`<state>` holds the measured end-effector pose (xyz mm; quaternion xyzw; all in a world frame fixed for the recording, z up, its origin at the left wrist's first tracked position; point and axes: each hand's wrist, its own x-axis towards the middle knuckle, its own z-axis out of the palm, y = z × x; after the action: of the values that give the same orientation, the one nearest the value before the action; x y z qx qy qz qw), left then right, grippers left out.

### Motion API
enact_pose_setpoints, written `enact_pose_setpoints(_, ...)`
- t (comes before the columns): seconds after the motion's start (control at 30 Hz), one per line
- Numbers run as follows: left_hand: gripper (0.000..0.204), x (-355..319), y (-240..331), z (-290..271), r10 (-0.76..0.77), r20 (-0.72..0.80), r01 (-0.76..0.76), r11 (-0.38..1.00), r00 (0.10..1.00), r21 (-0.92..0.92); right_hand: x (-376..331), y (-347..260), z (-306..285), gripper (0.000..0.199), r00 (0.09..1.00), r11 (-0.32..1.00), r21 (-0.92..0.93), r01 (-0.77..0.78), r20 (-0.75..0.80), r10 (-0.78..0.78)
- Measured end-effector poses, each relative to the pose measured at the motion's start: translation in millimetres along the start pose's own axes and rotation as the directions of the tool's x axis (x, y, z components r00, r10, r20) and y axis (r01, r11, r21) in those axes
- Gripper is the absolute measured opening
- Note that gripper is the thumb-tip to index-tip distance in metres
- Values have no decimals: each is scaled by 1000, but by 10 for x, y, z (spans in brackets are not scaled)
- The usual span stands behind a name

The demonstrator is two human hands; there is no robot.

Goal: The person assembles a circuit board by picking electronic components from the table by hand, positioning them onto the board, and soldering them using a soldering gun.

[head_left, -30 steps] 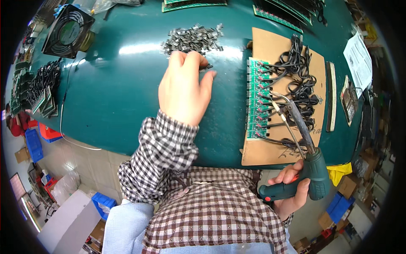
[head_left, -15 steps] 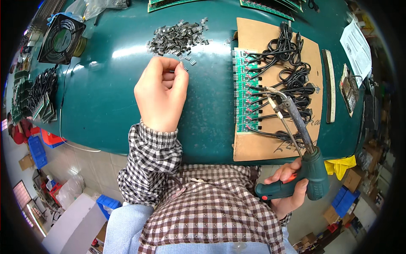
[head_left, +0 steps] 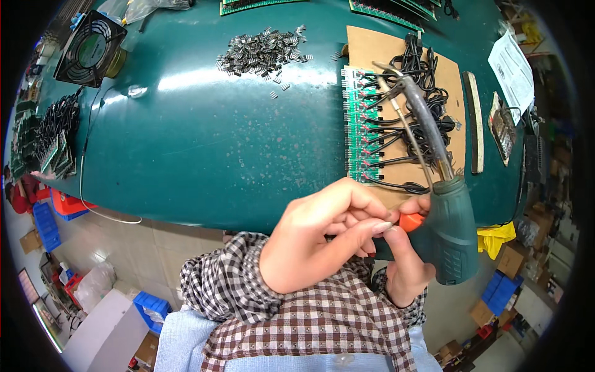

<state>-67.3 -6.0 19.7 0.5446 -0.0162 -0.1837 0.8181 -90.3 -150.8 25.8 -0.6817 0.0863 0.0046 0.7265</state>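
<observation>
My right hand (head_left: 408, 263) is wrapped round the handle of a dark green soldering gun (head_left: 455, 232) with an orange trigger. The gun's metal barrel points away from me, its bent tip and thin feed tube over a row of green circuit boards (head_left: 358, 133). Black cables (head_left: 431, 102) run from those boards, all lying on a cardboard sheet (head_left: 372, 44). My left hand (head_left: 322, 242) is closed in a pinch beside the trigger, fingertips meeting those of my right hand. Whatever is between its fingers is too small to make out. A heap of small black pin connectors (head_left: 263, 53) lies farther off.
A black fan (head_left: 90, 49) stands at the far left, with bundled cables and boards (head_left: 59, 133) nearer. On the right are a dark-edged strip (head_left: 474, 124), a paper sheet (head_left: 513, 71) and a small tray (head_left: 502, 130). More green boards (head_left: 387, 13) lie at the back.
My left hand has moved from beside the connector heap, nearer and rightward, to meet my right hand at the soldering gun. The gun's tip has shifted farther away and slightly left.
</observation>
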Motion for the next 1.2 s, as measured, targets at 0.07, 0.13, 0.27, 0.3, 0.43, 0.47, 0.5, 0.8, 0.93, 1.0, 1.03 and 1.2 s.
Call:
enact_pose_setpoints(0.07,16,8,-24,0,38,10,-38,999,999,2,-26,-21,-17,40,1000,1000,-13,-17,20,17)
enact_pose_setpoints(0.13,15,15,-35,-5,-67,-1,66,984,998,-168,-38,-22,-29,39,998,999,-23,-37,39,38)
enact_pose_setpoints(0.27,11,38,-9,-1,-113,-180,115,993,977,3,-46,-1,-35,42,998,996,63,69,-4,-69)
enact_pose_setpoints(0.3,13,94,-51,-35,30,-286,29,980,958,198,-44,-2,-40,43,993,990,90,108,-62,-103)
enact_pose_setpoints(0.43,25,510,-182,-209,219,-383,40,824,897,565,-38,-14,-64,45,987,989,118,88,-147,-70)
enact_pose_setpoints(0.47,24,568,-220,-230,178,-350,55,823,920,566,-46,-3,-73,45,991,989,132,64,-122,-47)
enact_pose_setpoints(0.5,24,569,-227,-237,182,-351,55,820,918,569,-52,9,-84,45,995,989,145,39,-97,-25)
enact_pose_setpoints(0.8,24,513,-230,-194,113,-355,92,853,928,513,-90,57,-170,45,995,984,157,83,-60,-74)
enact_pose_setpoints(0.93,25,464,-207,-183,80,-411,99,913,908,397,-125,41,-154,43,993,981,184,53,-109,-33)
enact_pose_setpoints(1.0,24,352,-172,-148,217,-459,-42,931,862,363,-116,38,-105,44,987,982,171,76,-150,-50)
enact_pose_setpoints(1.03,22,270,-158,-135,226,-459,-47,928,859,369,-105,50,-79,45,978,983,154,97,-196,-66)
enact_pose_setpoints(1.2,17,-149,-93,15,112,-57,-90,950,992,299,-56,23,89,42,973,997,67,-43,-225,57)
